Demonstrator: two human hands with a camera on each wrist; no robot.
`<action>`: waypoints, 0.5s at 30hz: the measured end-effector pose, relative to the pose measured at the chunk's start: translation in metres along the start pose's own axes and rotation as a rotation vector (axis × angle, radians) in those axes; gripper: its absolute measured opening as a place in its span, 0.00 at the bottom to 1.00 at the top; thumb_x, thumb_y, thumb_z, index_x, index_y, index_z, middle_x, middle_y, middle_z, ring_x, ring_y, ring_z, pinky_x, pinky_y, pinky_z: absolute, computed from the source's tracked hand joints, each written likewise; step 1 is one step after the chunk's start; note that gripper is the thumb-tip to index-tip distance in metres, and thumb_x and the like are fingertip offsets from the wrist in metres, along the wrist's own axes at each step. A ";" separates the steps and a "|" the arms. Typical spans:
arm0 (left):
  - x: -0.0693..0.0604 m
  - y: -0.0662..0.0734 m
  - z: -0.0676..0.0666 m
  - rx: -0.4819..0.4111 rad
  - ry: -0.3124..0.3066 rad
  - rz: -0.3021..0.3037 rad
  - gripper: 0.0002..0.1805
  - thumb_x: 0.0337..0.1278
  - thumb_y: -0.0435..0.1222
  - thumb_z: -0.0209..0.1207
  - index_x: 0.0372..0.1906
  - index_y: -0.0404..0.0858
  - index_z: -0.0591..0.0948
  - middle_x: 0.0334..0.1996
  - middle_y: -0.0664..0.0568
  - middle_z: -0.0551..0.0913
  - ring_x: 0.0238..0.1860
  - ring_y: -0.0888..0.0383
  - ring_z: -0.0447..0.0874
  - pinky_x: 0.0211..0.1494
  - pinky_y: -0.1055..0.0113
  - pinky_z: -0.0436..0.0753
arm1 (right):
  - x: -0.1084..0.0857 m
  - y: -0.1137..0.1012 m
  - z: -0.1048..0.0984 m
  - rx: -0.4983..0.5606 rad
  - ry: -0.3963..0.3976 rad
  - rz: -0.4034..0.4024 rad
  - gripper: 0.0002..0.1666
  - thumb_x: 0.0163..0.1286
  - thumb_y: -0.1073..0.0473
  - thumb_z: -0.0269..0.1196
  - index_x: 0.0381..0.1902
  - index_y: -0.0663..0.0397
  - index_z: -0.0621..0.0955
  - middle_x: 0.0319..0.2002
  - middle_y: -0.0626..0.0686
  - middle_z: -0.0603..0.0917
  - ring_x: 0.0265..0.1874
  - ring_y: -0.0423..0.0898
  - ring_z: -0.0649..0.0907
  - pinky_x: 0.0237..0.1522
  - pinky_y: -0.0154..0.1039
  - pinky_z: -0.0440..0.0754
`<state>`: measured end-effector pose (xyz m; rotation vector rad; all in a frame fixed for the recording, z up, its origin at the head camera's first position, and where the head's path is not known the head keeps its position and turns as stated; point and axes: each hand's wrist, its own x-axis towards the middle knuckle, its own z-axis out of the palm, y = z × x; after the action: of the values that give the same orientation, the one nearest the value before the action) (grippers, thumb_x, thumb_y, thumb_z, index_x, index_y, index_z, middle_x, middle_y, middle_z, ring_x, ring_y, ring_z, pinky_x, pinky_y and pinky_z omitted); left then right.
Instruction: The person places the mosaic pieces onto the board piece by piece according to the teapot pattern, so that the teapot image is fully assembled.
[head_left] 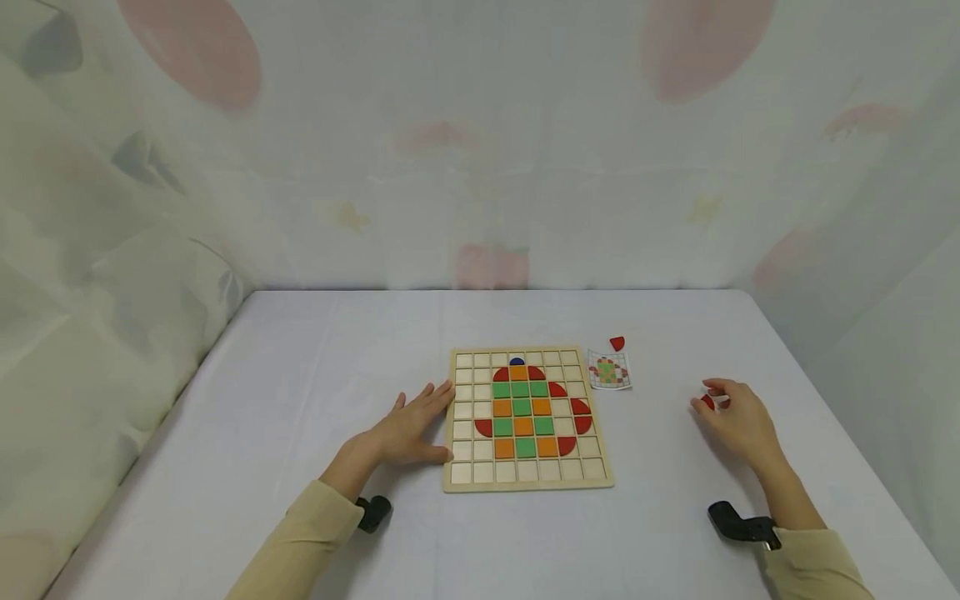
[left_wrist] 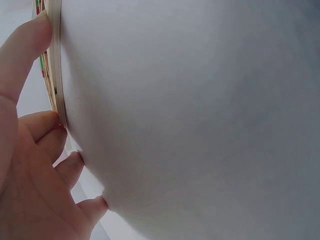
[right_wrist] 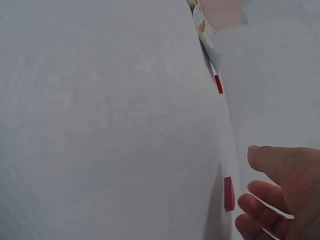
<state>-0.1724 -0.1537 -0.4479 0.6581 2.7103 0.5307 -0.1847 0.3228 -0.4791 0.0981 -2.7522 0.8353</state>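
A wooden grid board [head_left: 570, 472] lies flat at mid-table, with orange and green square tiles, red quarter-round tiles and one dark blue rounded tile in its cells. My left hand [head_left: 408, 429], fingers spread, touches the board's left edge with thumb and fingertips; the left wrist view shows this same contact along the wooden rim [left_wrist: 56, 85]. Off to the right, my right hand [head_left: 738, 421] hovers around a loose red quarter-round tile [head_left: 707, 402]. In the right wrist view that red tile [right_wrist: 229, 194] stays on the table, apart from the loosely bent fingers [right_wrist: 260, 207] and thumb.
Beside the board's upper right corner lies a small paper card [head_left: 609, 380] printed with a coloured pattern, one edge curling up. Just behind the card is another red tile [head_left: 617, 343]. White cloth covers the table [head_left: 337, 350], and patterned curtains [head_left: 360, 167] hang at its back and sides.
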 end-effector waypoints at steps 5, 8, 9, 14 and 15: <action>0.000 -0.001 0.001 0.000 -0.002 -0.002 0.50 0.47 0.47 0.65 0.72 0.38 0.52 0.73 0.50 0.47 0.72 0.45 0.42 0.66 0.36 0.41 | -0.001 0.005 -0.001 -0.009 -0.048 0.045 0.25 0.61 0.56 0.62 0.47 0.74 0.75 0.38 0.69 0.79 0.36 0.60 0.77 0.33 0.49 0.72; 0.000 -0.001 0.001 0.001 -0.002 0.000 0.50 0.47 0.47 0.65 0.72 0.38 0.51 0.73 0.50 0.47 0.72 0.45 0.42 0.66 0.36 0.41 | -0.001 0.008 -0.001 -0.019 -0.076 0.066 0.26 0.60 0.55 0.61 0.46 0.75 0.75 0.37 0.69 0.79 0.36 0.61 0.77 0.33 0.51 0.72; 0.000 -0.001 0.001 0.002 -0.001 0.001 0.50 0.47 0.47 0.65 0.72 0.38 0.51 0.73 0.50 0.47 0.72 0.45 0.42 0.66 0.36 0.41 | -0.001 0.009 0.000 -0.025 -0.081 0.069 0.26 0.60 0.55 0.61 0.46 0.75 0.75 0.36 0.69 0.78 0.36 0.61 0.77 0.33 0.50 0.72; -0.001 -0.001 0.000 -0.005 0.001 0.006 0.50 0.47 0.47 0.65 0.72 0.38 0.52 0.73 0.49 0.47 0.72 0.45 0.42 0.66 0.36 0.41 | 0.001 0.012 0.000 -0.048 -0.101 0.073 0.25 0.59 0.55 0.62 0.43 0.74 0.75 0.34 0.66 0.76 0.33 0.58 0.75 0.30 0.43 0.69; -0.001 -0.001 0.000 -0.006 0.001 0.007 0.50 0.47 0.47 0.65 0.72 0.38 0.52 0.73 0.49 0.47 0.72 0.44 0.42 0.66 0.36 0.41 | 0.001 0.012 0.000 -0.051 -0.102 0.071 0.25 0.59 0.55 0.62 0.42 0.74 0.75 0.33 0.66 0.75 0.33 0.58 0.74 0.29 0.42 0.68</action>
<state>-0.1723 -0.1548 -0.4482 0.6668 2.7075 0.5409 -0.1875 0.3325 -0.4852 0.0344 -2.8860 0.7987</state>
